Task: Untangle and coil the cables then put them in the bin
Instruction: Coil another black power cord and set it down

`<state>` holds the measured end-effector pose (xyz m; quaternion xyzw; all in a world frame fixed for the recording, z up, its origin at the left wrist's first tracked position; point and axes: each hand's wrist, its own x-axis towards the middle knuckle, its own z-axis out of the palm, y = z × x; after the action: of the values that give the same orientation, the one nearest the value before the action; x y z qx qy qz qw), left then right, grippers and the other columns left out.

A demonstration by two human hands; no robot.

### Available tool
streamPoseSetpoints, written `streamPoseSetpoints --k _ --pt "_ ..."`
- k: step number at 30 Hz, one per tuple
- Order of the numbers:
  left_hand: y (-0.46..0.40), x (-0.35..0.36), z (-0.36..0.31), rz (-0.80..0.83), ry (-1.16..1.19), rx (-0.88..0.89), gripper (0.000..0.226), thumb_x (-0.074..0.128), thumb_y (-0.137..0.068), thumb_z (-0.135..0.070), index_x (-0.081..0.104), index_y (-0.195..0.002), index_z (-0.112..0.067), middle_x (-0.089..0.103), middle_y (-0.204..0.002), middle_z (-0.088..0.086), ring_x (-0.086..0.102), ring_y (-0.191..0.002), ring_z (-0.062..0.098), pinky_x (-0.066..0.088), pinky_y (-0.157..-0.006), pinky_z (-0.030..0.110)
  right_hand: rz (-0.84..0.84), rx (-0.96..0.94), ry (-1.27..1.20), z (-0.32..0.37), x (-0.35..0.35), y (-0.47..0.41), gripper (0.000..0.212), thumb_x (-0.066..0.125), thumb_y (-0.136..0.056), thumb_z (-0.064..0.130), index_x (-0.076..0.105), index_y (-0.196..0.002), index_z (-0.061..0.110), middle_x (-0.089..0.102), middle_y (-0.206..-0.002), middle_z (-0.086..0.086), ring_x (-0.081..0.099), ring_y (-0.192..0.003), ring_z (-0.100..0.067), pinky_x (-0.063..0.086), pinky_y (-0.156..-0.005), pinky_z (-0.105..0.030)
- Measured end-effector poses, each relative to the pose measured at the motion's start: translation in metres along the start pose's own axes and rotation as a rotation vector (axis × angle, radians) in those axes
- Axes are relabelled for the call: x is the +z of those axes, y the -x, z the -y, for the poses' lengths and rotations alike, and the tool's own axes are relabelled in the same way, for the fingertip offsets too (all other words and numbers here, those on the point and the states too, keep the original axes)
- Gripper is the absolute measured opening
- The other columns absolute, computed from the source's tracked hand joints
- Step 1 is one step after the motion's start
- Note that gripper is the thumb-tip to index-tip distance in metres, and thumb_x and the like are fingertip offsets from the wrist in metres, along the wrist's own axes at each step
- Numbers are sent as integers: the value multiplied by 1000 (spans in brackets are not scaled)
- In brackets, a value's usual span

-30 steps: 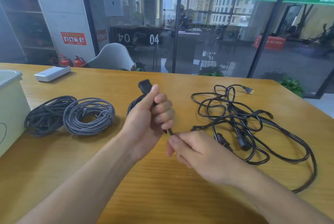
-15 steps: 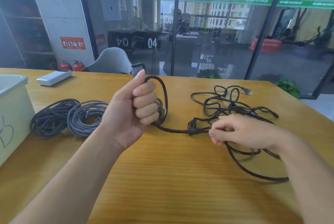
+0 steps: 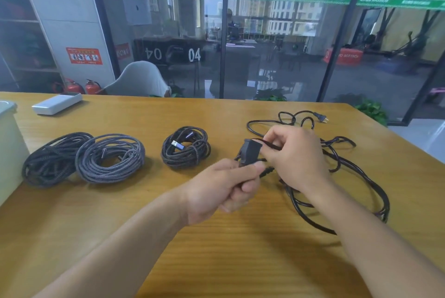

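I am looking down at a wooden table (image 3: 216,261) with my two bare forearms reaching forward over it. My left hand (image 3: 221,189) is curled into a fist around a black power cable (image 3: 356,172), just below its blocky black connector (image 3: 250,150), which sticks up out of my grip. My right hand (image 3: 296,155) meets it from the right, fingers bent and pinching the cable right beside the connector; the two hands are almost touching. Motion blur softens both hands, so I cannot tell exactly which fingertips are on the cord.

The rest of that black cable lies in a loose tangle on the table to the right of and beyond my right hand, with a two-pin plug (image 3: 321,118) at its far edge.

To the left of my hands, three braided cables lie already coiled in a row: a small dark coil (image 3: 185,150) with a USB plug lying on it, then a grey coil (image 3: 110,158), then a darker coil (image 3: 51,160) touching the grey one. At the far left edge stands the pale bin (image 3: 9,148), just beside the darker coil. A white box (image 3: 56,103) lies at the far left of the table.
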<state>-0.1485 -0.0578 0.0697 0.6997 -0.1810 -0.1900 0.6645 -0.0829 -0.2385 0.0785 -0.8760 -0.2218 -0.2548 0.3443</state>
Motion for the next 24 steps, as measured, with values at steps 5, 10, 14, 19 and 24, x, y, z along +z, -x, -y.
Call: streamPoseSetpoints --k 5,10,14,19,24 --pt "-12 12 12 -303 -135 26 49 41 -109 -48 58 -80 -13 33 -57 -7 28 -50 11 25 -49 22 251 172 -506 17 -9 3 41 50 -109 30 75 -83 11 68 -76 -9 65 -74 -22 50 -76 -38" --pt "-14 9 17 -498 -74 163 38 43 -109 -46 64 -84 -25 32 -57 -6 26 -51 10 25 -49 23 488 153 -549 14 -6 7 38 48 -108 11 75 -126 29 70 -117 7 63 -117 -4 43 -108 -26" --pt "-14 -4 18 -638 -69 230 33 52 -109 -36 69 -84 -22 34 -56 -7 27 -51 12 26 -52 26 534 59 -589 7 -13 7 54 51 -100 -10 63 -139 25 72 -117 3 66 -116 -7 48 -102 -19" --pt "-9 -21 16 -666 -29 239 36 50 -110 -33 70 -86 -15 28 -59 0 22 -54 17 19 -55 34 453 -169 -72 -14 -7 4 30 61 -105 29 66 -133 39 59 -125 28 48 -125 8 36 -106 -15" --pt "-8 -24 15 -566 -13 236 41 44 -111 -33 63 -83 -11 24 -60 1 17 -55 17 20 -53 28 411 -193 72 -21 10 0 28 60 -103 37 70 -129 38 48 -107 17 45 -104 -3 39 -92 -27"
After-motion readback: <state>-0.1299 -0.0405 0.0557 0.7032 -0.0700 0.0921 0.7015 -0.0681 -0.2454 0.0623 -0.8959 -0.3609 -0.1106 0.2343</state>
